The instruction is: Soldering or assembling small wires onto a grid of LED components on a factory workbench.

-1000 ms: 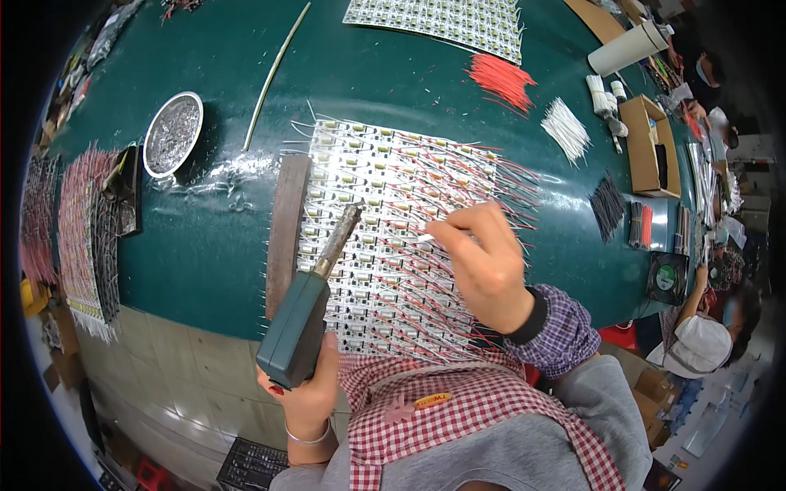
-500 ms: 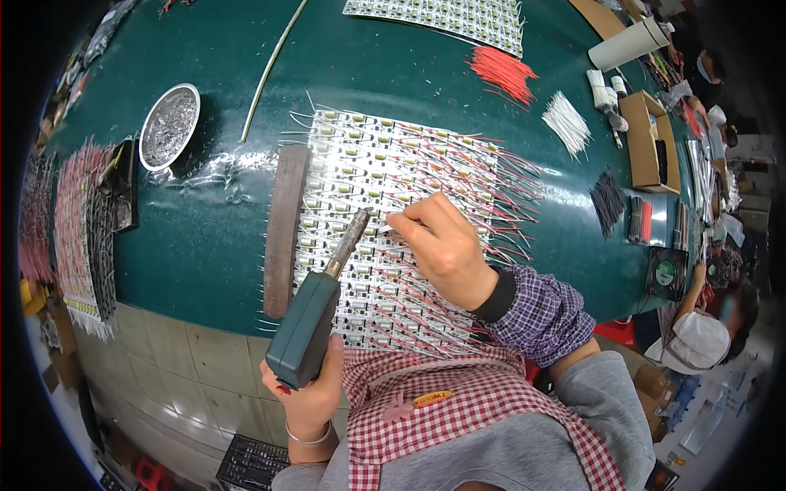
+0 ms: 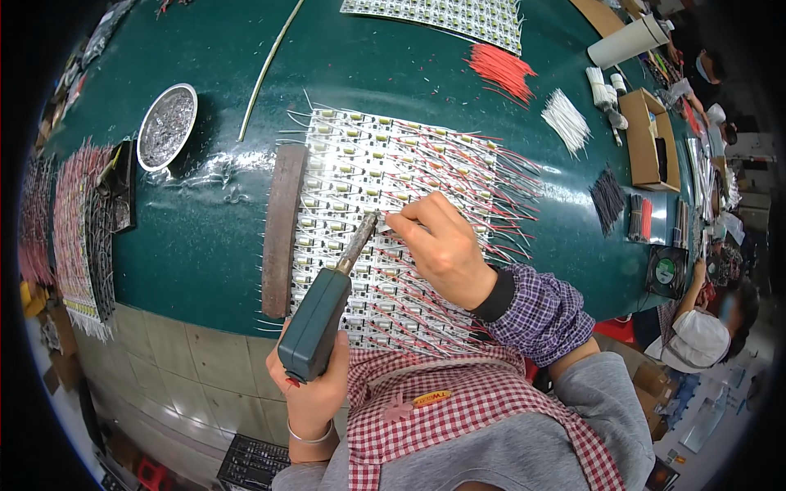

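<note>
My left hand is wrapped round the dark green handle of a soldering gun. The gun's metal tip reaches a panel of small white circuit boards, close by the fingertips of my right hand. That hand is closed in a pinch, and a bit of white wire shows at its fingertips; the fingers hide the rest. Red and white wires stick out over the panel's right side. Along its left edge lies a flat brown bar.
A round metal bowl stands at the left. Bundles of red wires, white wires and black wires lie at the right. Another board panel is at the far edge, with wired panels far left. A cardboard box sits right.
The soldering gun in my left hand has moved slightly right, bringing its tip up to my right fingertips. The panel and bar have shifted very slightly left. My right hand has hardly moved.
</note>
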`<state>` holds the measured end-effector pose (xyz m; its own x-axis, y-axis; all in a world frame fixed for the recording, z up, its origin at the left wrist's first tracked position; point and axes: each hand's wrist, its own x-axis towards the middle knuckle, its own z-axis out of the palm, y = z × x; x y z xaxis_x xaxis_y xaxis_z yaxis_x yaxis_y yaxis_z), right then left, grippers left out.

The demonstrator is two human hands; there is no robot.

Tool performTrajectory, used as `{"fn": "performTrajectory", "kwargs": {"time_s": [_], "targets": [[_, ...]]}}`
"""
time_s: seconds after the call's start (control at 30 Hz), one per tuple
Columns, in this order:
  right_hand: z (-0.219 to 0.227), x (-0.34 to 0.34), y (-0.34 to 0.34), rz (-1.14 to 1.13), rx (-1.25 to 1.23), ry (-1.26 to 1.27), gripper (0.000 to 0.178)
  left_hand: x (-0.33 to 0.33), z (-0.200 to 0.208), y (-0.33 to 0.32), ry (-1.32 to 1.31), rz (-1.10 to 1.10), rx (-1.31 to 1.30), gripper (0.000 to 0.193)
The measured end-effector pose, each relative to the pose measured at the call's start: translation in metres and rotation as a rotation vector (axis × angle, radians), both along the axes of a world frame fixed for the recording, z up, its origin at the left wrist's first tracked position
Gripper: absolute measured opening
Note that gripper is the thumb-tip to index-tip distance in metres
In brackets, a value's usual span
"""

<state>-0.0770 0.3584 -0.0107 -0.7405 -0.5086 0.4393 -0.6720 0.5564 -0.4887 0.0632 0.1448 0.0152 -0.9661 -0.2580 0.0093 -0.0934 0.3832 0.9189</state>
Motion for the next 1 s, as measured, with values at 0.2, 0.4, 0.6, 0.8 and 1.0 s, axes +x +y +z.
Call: {"fn": "performTrajectory", "kwargs": {"time_s": [0.2,0.4,0.6,0.8,1.0], "targets": [[0.004,0.000,-0.001,-0.006,0.011,0.006,0.035,0.006,0.000,0.000,-0.037,0.047,-0.099,0.038],[0.000,0.001,-0.001,-0.019,0.008,0.009,0.035,0.006,0.017,0.007,-0.148,0.188,0.091,0.027],[-0.001,0.002,0.000,-0.025,0.007,0.013,0.035,0.007,0.014,0.010,-0.122,0.196,0.063,0.027],[0.004,0.004,0.002,-0.020,0.013,-0.001,0.033,0.013,0.008,0.006,-0.094,0.183,0.031,0.033],[0.001,0.003,0.002,-0.028,0.041,0.017,0.032,0.006,-0.001,0.009,-0.062,0.174,0.171,0.028]]}}
